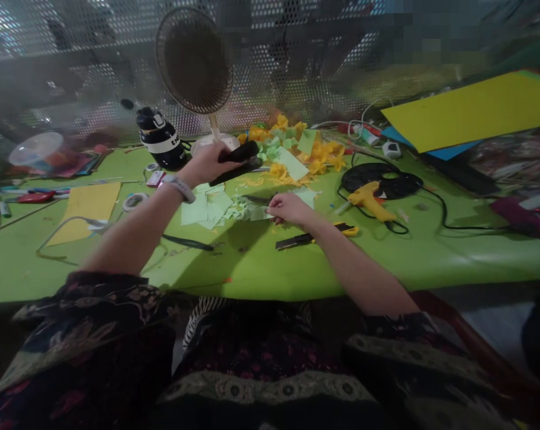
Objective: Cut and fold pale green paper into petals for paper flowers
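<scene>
My left hand (210,160), with a pale band on the wrist, is closed round a long black two-part object (239,156) shaped like a stapler. It is held above the green table in front of the fan base. Lower and to the right, my right hand (287,209) pinches a piece of pale green paper (261,212) between thumb and fingers. A dark slim tool (257,199) lies just beyond those fingertips; its kind is unclear. Cut pale green papers (207,206) are spread beneath and between my hands. A yellow-and-black cutter knife (296,240) rests below my right wrist.
A fan (196,65) and a black bottle (162,140) stand at the back. Behind my hands is a heap of orange and green paper flowers (326,155). To the right lie a yellow glue gun (372,200), its cord and a yellow sheet (471,113). Tape (135,202) sits left.
</scene>
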Motion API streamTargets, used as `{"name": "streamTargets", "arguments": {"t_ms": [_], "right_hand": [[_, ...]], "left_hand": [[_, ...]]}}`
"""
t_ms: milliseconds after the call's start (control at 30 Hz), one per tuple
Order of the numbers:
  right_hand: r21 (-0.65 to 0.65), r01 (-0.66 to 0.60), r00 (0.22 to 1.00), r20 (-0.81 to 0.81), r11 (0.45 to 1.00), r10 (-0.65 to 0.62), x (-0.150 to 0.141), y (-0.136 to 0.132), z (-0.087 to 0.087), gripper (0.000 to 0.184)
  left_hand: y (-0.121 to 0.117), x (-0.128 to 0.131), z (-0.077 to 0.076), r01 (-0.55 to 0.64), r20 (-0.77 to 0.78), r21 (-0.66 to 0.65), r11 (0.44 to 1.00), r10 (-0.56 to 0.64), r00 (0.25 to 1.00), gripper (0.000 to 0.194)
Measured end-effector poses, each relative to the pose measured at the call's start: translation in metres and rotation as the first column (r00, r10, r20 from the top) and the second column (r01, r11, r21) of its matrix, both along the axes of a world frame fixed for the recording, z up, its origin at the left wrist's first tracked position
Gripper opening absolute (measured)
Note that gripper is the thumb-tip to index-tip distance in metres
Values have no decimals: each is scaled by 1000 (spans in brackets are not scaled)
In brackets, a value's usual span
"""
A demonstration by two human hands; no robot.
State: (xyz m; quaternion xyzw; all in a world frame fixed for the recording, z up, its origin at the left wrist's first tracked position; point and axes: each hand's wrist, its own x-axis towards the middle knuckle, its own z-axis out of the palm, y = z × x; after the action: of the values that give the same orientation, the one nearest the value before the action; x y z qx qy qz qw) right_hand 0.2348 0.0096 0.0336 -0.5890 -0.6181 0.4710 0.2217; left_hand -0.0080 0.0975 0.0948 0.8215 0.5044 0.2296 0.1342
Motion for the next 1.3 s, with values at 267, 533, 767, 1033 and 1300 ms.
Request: {"name": "streamTargets", "arguments": {"t_ms": [267, 533, 767, 1033, 1300], "right_hand": [[-91, -58, 990, -131, 994, 46, 15, 6, 16, 16], [-129, -151, 984, -113, 980, 137, -1, 2, 3, 20], [-103, -136, 988, -91, 985, 127, -8, 4, -8, 21], [-89, -101, 992, -83, 991, 94, -15, -1, -6, 23], [-122, -61, 994, -92, 991, 50, -22, -8, -1, 22]], "left_hand": [[-79, -37, -18, -45, -95, -135, 990, 32, 995, 35], [-108, -22, -40, 28, -120, -180, 983, -51, 992, 31], [-114, -18, -44, 55, -202, -179, 982, -91, 975, 29], [-112, -21, -46, 77, -189, -229, 971, -122, 974, 33], [-105, -26, -46, 110, -170, -254, 961, -157, 973, 37]]}}
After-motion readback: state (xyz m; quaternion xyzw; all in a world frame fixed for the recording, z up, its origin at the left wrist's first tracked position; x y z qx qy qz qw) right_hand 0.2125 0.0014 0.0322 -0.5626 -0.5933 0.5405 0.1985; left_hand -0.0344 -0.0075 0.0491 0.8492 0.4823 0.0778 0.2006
